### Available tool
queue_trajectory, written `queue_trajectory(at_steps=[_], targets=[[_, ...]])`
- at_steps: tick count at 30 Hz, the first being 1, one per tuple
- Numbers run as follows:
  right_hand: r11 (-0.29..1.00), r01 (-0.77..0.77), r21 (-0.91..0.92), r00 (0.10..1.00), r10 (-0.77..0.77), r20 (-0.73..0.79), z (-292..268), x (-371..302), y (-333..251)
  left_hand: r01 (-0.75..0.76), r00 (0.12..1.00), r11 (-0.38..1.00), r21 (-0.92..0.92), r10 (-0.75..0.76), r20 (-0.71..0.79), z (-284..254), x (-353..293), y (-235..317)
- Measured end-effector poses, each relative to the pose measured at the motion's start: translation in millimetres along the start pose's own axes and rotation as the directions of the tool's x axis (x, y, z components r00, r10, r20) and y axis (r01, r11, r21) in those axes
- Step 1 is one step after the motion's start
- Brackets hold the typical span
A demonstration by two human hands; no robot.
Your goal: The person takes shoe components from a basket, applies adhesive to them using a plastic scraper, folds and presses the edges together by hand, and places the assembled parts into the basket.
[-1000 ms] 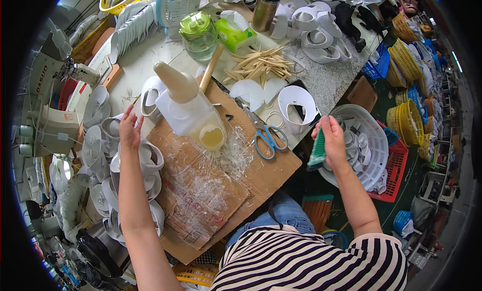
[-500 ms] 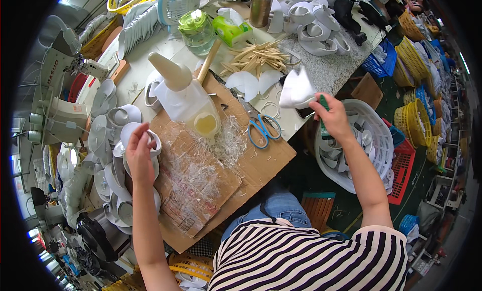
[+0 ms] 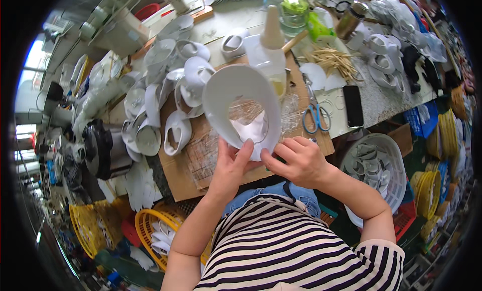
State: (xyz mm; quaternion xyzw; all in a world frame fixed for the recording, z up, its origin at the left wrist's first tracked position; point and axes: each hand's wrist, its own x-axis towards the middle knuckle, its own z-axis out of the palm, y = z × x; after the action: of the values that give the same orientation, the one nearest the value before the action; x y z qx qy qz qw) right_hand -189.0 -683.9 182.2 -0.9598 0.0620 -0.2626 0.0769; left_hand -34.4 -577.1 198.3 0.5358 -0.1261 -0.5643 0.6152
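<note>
A white shoe upper (image 3: 213,98), curved round a wide opening, is held up in front of my body above the cardboard. My left hand (image 3: 228,165) grips its near edge, thumb on the inner side. My right hand (image 3: 298,160) is closed at the same edge, fingertips pinching the rim near the left thumb. A paler white piece (image 3: 251,128) shows through the opening; whether it is joined to the upper I cannot tell. Behind the upper stands a translucent glue bottle (image 3: 266,55) with a tall beige nozzle, partly hidden.
Glue-streaked cardboard (image 3: 183,178) covers the near bench. Blue-handled scissors (image 3: 316,118), a black phone (image 3: 353,106) and wooden sticks (image 3: 334,60) lie to the right. More white uppers (image 3: 148,138) crowd the left. A white basket (image 3: 396,163) stands low right, a yellow basket (image 3: 145,231) low left.
My hands have come together at the white upper. The right hand has moved left from above the white basket; the green-handled tool it held is no longer clearly seen. The view has shifted left.
</note>
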Motion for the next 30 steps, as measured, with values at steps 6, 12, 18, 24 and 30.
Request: queue_trajectory(at_steps=[6,12,18,24,30], targets=[[0.968,0.103,0.229,0.993,-0.112,0.026,10.3,17.1,-16.3,-0.234,0.932,0.939,0.253,0.291,-0.216,-56.6,-20.1,-24.6],[0.978,-0.006,0.210,0.999,0.013,-0.034,32.1,12.6,-7.8,-0.225,0.900,0.848,0.479,0.369,-0.230,-85.6,-40.5,-16.4],[0.983,0.102,0.152,0.983,-0.123,0.134,116.3,-7.8,-2.3,-0.273,0.828,0.816,0.509,0.469,-0.307,-99.5,-42.8,-19.1],[0.965,-0.072,0.254,0.916,-0.037,0.400,143.7,-30.5,-16.1,-0.202,0.838,0.872,0.446,0.389,-0.382,-118.2,-45.3,-20.4],[0.681,-0.474,0.558,0.869,0.261,0.420,126.5,-17.2,-18.3,-0.179,0.839,0.943,0.280,0.295,-0.457,-127.9,-36.2,-22.7]])
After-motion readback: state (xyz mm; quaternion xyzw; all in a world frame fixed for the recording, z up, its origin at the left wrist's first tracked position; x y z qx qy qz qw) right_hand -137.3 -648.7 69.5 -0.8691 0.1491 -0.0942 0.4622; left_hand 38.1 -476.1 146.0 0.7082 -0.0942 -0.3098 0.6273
